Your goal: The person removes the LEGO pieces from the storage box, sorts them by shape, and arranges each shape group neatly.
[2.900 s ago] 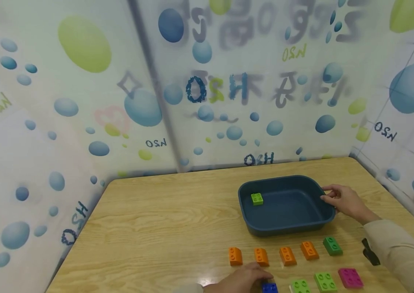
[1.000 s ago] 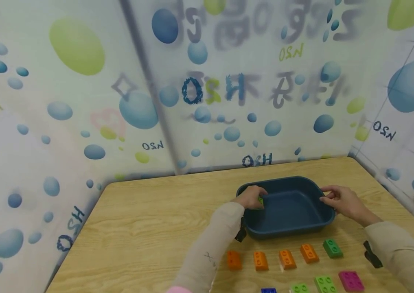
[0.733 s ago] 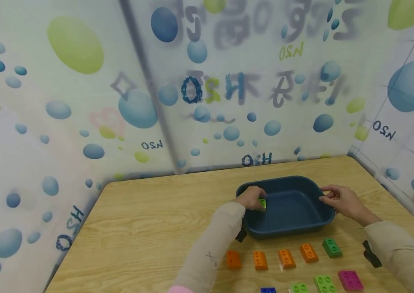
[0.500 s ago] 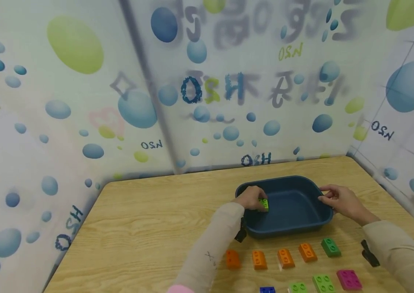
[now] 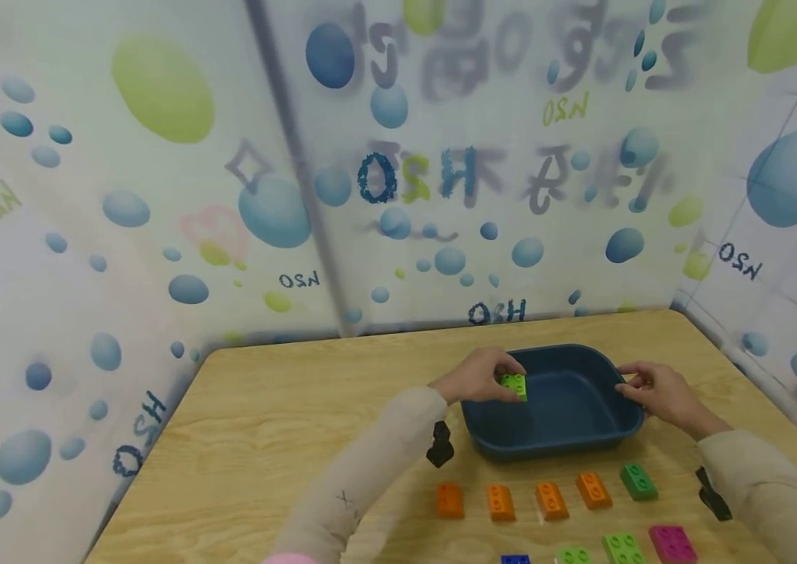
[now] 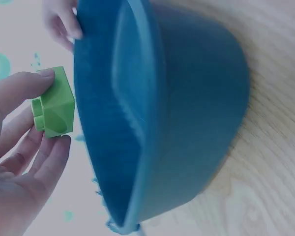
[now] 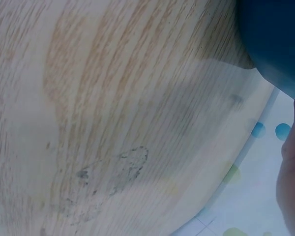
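A lime-green building block (image 5: pixel 515 385) is pinched between the thumb and fingers of my left hand (image 5: pixel 477 377), over the left part of a dark blue basin (image 5: pixel 553 452). In the left wrist view the block (image 6: pixel 58 105) shows its studs toward the palm, above the basin's rim (image 6: pixel 150 64). At the opposite end my right hand (image 5: pixel 668 398) grips the basin's right rim, thumb on the inside; the other fingers are partly hidden behind the wall. The right wrist view catches only a bit of that hand (image 7: pixel 292 182) beside the basin (image 7: pixel 278 39).
In front of the basin lies a row of several orange blocks (image 5: pixel 501 502) and a dark green one (image 5: pixel 639 482). Nearer me are a blue block (image 5: pixel 515 559), lime-green blocks (image 5: pixel 624 548) and a magenta block (image 5: pixel 673 544). A patterned wall (image 5: pixel 398 258) stands behind the wooden table (image 5: pixel 285 439).
My left hand came from near the blue block into the basin, took hold of the lime-green block there and has now raised it. My right hand keeps its grip on the rim.
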The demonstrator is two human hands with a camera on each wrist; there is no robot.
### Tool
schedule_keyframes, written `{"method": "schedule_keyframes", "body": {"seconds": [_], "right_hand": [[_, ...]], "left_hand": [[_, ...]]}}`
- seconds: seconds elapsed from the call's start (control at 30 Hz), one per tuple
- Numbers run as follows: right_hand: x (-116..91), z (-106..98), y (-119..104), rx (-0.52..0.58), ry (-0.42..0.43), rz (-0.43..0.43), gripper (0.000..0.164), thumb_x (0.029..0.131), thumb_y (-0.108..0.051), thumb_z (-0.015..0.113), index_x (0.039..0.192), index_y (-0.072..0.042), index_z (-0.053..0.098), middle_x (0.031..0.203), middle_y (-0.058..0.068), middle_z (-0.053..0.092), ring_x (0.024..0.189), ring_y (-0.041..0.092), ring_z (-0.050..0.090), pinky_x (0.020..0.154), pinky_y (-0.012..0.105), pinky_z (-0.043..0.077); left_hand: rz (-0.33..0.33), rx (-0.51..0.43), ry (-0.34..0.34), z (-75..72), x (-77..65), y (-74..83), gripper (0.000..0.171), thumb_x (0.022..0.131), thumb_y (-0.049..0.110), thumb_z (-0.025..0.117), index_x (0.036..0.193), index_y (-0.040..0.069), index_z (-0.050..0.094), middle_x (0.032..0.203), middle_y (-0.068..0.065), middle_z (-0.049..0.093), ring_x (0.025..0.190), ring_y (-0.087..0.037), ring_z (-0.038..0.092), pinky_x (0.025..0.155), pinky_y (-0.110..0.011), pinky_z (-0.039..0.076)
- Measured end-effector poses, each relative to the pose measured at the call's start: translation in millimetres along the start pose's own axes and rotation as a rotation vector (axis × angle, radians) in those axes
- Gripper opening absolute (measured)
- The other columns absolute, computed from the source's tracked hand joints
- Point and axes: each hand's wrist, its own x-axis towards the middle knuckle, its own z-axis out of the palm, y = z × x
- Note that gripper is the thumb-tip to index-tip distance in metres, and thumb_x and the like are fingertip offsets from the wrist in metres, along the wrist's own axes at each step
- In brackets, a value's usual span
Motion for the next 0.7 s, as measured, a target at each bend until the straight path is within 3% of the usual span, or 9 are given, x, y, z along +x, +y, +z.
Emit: {"method": "schedule_keyframes", "body": {"seconds": [0.2, 0.37, 0.7], "right_hand": [[-3.4, 0.7, -1.9, -0.006, 0.004, -0.003, 0.039, 0.085, -0.012, 0.058, 0.113, 0.015, 0.047, 0.080, 0.015, 0.061, 0.054, 0.016, 0.053, 0.045, 0.028, 0.045], [-2.5, 2.9, -2.1, -0.005, 0.000, 0.000, 0.039, 0.085, -0.013, 0.057, 0.113, 0.014, 0.048, 0.081, 0.015, 0.061, 0.055, 0.016, 0.053, 0.046, 0.028, 0.045], [-3.4, -0.1, -2.9, -0.010, -0.007, -0.014, 0.040, 0.086, -0.013, 0.057, 0.113, 0.015, 0.047, 0.081, 0.017, 0.061, 0.054, 0.017, 0.054, 0.045, 0.028, 0.046]], "left_hand": [[0.059, 0.043, 0.006, -3.4, -33.3, 16.4, 0.038, 0.075, 0.018, 0.071, 0.109, 0.007, 0.062, 0.099, 0.000, 0.057, 0.084, -0.005, 0.052, 0.070, -0.012, 0.042], [0.070, 0.027, 0.007, 3.3, -62.5, 16.9, 0.036, 0.075, 0.018, 0.072, 0.107, 0.006, 0.063, 0.095, 0.002, 0.055, 0.078, -0.004, 0.050, 0.065, -0.011, 0.042], [0.132, -0.014, -0.001, 6.5, -112.6, 31.7, 0.034, 0.078, 0.019, 0.068, 0.110, 0.009, 0.062, 0.096, 0.005, 0.049, 0.083, 0.000, 0.047, 0.072, -0.012, 0.043]]}}
